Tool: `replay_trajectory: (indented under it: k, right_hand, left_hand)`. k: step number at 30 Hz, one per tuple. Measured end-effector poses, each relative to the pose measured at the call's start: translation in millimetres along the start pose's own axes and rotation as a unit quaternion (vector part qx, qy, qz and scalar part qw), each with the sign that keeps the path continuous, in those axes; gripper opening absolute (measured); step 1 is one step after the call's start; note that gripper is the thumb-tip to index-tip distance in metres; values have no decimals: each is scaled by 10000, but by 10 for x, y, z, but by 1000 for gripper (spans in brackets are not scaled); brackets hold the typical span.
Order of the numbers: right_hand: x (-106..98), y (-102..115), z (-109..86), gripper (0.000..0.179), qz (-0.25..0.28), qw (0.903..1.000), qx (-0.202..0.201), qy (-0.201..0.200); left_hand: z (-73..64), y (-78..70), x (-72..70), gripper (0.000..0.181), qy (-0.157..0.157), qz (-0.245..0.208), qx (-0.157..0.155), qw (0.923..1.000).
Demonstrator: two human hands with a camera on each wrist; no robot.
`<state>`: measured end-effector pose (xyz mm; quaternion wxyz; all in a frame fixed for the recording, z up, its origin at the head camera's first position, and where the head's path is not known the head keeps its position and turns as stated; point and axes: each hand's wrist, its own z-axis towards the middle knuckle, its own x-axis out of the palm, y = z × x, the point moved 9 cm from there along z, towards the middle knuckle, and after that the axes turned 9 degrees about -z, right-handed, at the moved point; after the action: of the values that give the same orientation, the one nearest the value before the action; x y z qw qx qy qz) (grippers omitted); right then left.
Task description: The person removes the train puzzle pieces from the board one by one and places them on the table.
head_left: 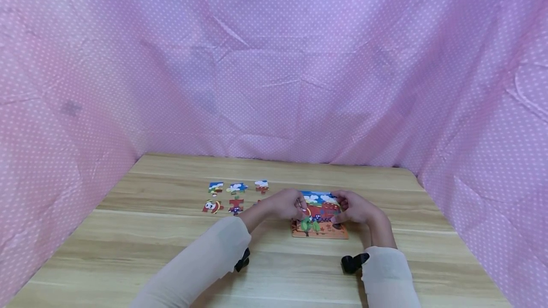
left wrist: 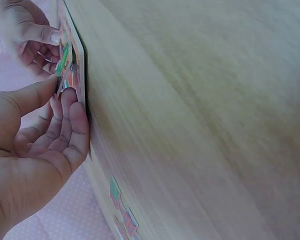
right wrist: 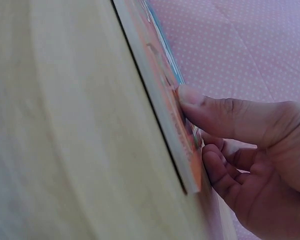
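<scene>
A picture puzzle board (head_left: 321, 233) with an orange lower border and blue sky lies on the table. My left hand (head_left: 288, 204) is at its left side, pinching a jigsaw piece (left wrist: 63, 61) with green on it between thumb and fingers, tilted low over the picture. The other left fingers rest by the board's edge in the left wrist view. My right hand (head_left: 357, 210) holds the board's right side, its thumb (right wrist: 192, 96) on the printed face and its fingers curled at the edge.
Loose jigsaw pieces lie in two rows left of the board, among them a cloud piece (head_left: 237, 187), a face piece (head_left: 212, 206) and a red piece (head_left: 236, 206). The wooden table (head_left: 141, 232) meets a pink dotted curtain (head_left: 274, 84) behind.
</scene>
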<state>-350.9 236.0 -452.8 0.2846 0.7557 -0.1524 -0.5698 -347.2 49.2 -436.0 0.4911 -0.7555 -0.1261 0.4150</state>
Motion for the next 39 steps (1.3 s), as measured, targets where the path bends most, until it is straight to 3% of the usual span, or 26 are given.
replay_trajectory:
  k: [6, 13, 20, 39]
  right_hand:
    - [1, 0, 10, 80, 18, 10000, -12, -5]
    - [-2, 1, 16, 81, 66, 10000, -20, -11]
    - [-14, 24, 8, 80, 41, 10000, -78, -8]
    - [-7, 18, -14, 82, 74, 10000, -40, 5]
  left_hand:
    - [6, 26, -19, 10, 25, -236, -157, 9996]
    - [-49, 78, -131, 8, 34, -574, -60, 9983]
    - [-160, 150, -368, 7, -27, -952, 67, 9954]
    - [-725, 581, -1065, 17, -484, -937, -113, 9944]
